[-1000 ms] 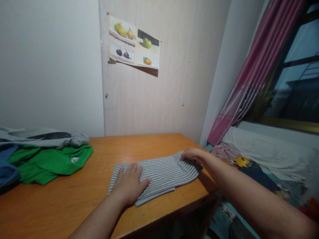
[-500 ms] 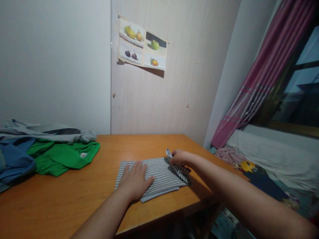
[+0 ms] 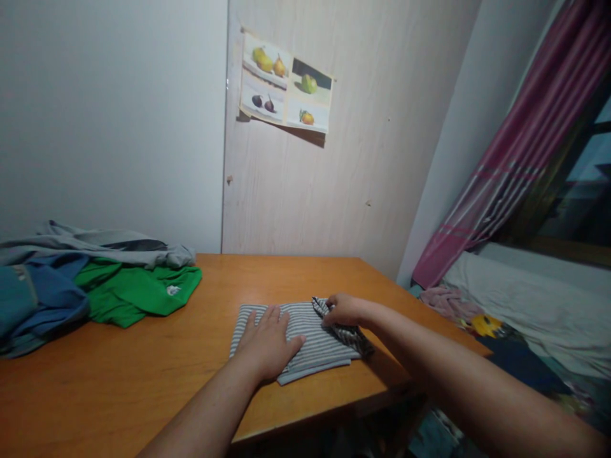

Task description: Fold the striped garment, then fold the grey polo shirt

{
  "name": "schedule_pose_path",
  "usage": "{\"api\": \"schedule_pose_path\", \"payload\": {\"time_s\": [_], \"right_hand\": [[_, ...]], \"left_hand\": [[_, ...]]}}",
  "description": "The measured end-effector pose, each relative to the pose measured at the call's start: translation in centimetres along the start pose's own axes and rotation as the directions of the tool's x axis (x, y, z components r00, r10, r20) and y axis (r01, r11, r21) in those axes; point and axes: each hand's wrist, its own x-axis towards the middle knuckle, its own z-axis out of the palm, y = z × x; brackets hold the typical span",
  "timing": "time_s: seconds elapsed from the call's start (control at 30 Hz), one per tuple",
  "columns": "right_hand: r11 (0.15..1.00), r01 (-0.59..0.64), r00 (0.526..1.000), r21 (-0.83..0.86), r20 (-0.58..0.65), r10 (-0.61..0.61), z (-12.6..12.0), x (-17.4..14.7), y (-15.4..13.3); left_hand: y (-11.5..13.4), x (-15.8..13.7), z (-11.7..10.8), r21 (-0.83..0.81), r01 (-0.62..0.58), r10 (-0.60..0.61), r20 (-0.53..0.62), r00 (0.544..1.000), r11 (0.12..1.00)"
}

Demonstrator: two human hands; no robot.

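A grey-and-white striped garment (image 3: 310, 331), folded into a rough rectangle, lies flat near the table's front edge. My left hand (image 3: 267, 343) rests on its left part, palm down with fingers spread. At the right end, my right hand (image 3: 346, 312) has its fingers closed on a turned-over flap of the same striped cloth. That flap lies low over the layer beneath, its edge bunched. A plain light grey edge of cloth shows under the front side. What kind of garment it is, I cannot tell.
At the left of the orange wooden table (image 3: 167, 381) lie a green garment (image 3: 138, 289), a blue garment (image 3: 52, 299) and a grey garment (image 3: 114, 245). A fruit picture (image 3: 286, 86) hangs on the back panel. Right of the table are bedding (image 3: 520, 292) and a pink curtain (image 3: 515, 146).
My right hand has brought the striped flap a little left and down onto the cloth. The left hand stays pressed on it. The whole view has shifted slightly.
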Motion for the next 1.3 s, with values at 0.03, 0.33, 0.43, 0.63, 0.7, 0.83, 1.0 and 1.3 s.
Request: {"api": "schedule_pose_path", "payload": {"time_s": [0.03,0.33,0.43,0.63,0.7,0.83,1.0,1.3], "right_hand": [[0.998,-0.002,0.999,0.059,0.035,0.0,0.0,-0.1,0.0],[0.991,0.037,0.965,0.128,-0.263,-0.002,-0.5,1.5,1.5],[0.995,0.083,0.945,0.059,-0.322,-0.06,0.1,1.7,2.1],[0.943,0.278,0.91,-0.182,-0.265,-0.319,4.0,1.1,1.8],[0.931,0.298,0.918,-0.212,-0.202,-0.34,5.2,1.0,1.4],[0.933,0.298,0.948,-0.202,-0.052,-0.314,6.1,0.8,0.8],[0.936,0.295,0.954,-0.194,0.009,-0.299,6.0,0.4,0.5],[0.934,0.322,0.946,-0.155,0.023,-0.323,5.0,0.5,0.6]], "left_hand": [[0.0,0.0,0.0,-0.002,0.0,0.0,0.0,1.0,1.0],[0.0,0.1,0.2,0.005,-0.005,0.005,-0.01,1.0,1.0],[0.0,0.1,0.2,0.014,-0.001,0.001,-0.007,1.0,1.0],[0.0,0.1,0.1,0.015,0.002,-0.002,0.002,1.0,1.0],[0.0,0.1,0.1,0.014,-0.004,0.004,-0.001,1.0,1.0],[0.0,0.0,0.2,0.01,-0.003,0.003,0.001,1.0,1.0],[0.0,0.1,0.3,0.0,-0.004,0.004,0.001,1.0,1.0],[0.0,0.0,-0.2,-0.011,-0.012,0.012,0.018,1.0,1.0]]}}
